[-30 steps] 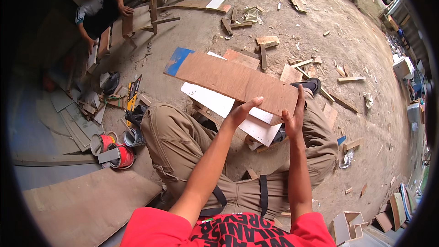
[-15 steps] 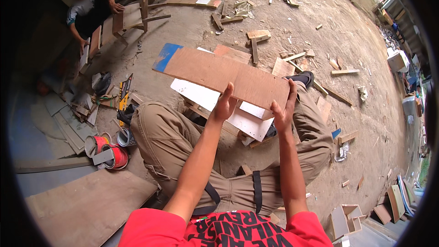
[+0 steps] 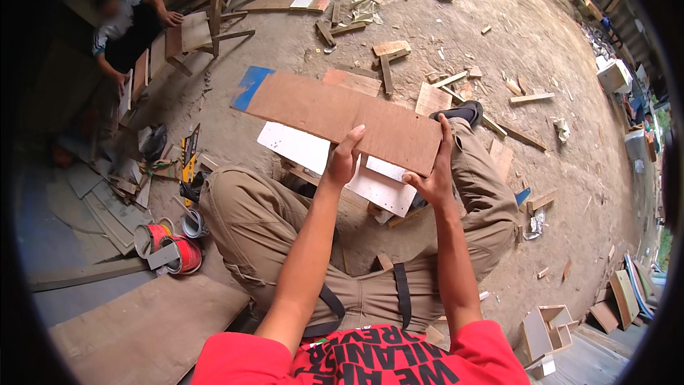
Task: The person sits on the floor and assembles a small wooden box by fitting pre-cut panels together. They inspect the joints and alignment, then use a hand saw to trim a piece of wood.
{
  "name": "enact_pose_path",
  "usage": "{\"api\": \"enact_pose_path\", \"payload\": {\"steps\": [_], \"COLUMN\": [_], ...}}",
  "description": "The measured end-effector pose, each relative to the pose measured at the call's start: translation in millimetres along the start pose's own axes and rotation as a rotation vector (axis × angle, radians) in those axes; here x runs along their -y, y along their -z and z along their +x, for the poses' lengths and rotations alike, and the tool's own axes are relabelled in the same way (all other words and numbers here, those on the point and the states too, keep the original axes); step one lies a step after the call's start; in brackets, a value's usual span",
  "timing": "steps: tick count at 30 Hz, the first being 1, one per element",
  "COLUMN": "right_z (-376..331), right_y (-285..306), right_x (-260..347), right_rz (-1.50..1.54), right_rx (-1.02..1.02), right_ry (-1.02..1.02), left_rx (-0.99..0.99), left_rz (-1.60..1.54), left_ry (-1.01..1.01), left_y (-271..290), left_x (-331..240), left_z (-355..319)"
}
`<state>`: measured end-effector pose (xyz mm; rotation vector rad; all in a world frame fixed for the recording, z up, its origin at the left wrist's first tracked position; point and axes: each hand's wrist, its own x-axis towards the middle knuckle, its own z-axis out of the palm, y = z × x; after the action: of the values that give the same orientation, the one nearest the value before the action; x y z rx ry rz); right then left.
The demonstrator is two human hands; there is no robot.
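Note:
A long reddish-brown plywood board (image 3: 335,110), painted blue at its left end, is held up in front of me. My left hand (image 3: 345,157) grips its near edge around the middle, thumb on top and fingers hidden underneath. At the right end, my right hand (image 3: 434,180) has its thumb along the near edge and its fingers around the short end. Below the plywood board, a white board (image 3: 293,145) with small dark holes lies over a low wooden support, partly covered from view. My legs are folded on both sides of it.
Paint cans (image 3: 183,254) and a yellow-and-black handsaw sleeve (image 3: 189,157) lie at left. Wood scraps (image 3: 531,98) litter the dirt floor. A co-worker's hand (image 3: 171,18) rests on wooden furniture at upper left. A small box with compartments (image 3: 550,331) stands at lower right.
The plywood board has shifted slightly left in the picture with both hands still on it. My right thumb has moved away from the board's top to its near edge.

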<state>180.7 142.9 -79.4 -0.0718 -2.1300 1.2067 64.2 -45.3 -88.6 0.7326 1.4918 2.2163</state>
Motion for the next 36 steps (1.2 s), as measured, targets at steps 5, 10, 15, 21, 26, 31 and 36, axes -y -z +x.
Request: {"api": "enact_pose_path", "payload": {"steps": [5,10,15,21,26,31,36], "right_z": [-12.3,-1.9,-3.1,-0.5,3.2,4.1,4.1], "right_y": [1.3,6.9,12.7,26.5,30.0,28.5,35.3], "right_x": [-10.0,8.8,0.3,1.0,7.5,12.7,13.9], "right_rz": [0.037,-0.129,-0.101,0.127,0.141,0.245,0.155], "right_rx": [-0.014,0.001,0.031,0.149,0.189,0.197,0.226], "right_ry": [-0.067,0.074,0.048,-0.144,-0.203,-0.278,-0.272], "left_rx": [0.006,-0.012,-0.015,-0.042,-0.088,-0.118,-0.040], "left_rz": [0.088,0.081,0.028,-0.022,-0.224,-0.107,-0.165], "left_ry": [-0.043,-0.027,0.115,0.161,0.269,0.254,0.319], "left_y": [-2.6,2.1,-2.8,-4.1,7.5,9.9,-11.6], "left_x": [-0.4,6.2,-1.1,-2.7,22.1,37.4,12.9], "left_z": [0.9,0.5,2.6,2.7,4.2,1.6,1.1]}}
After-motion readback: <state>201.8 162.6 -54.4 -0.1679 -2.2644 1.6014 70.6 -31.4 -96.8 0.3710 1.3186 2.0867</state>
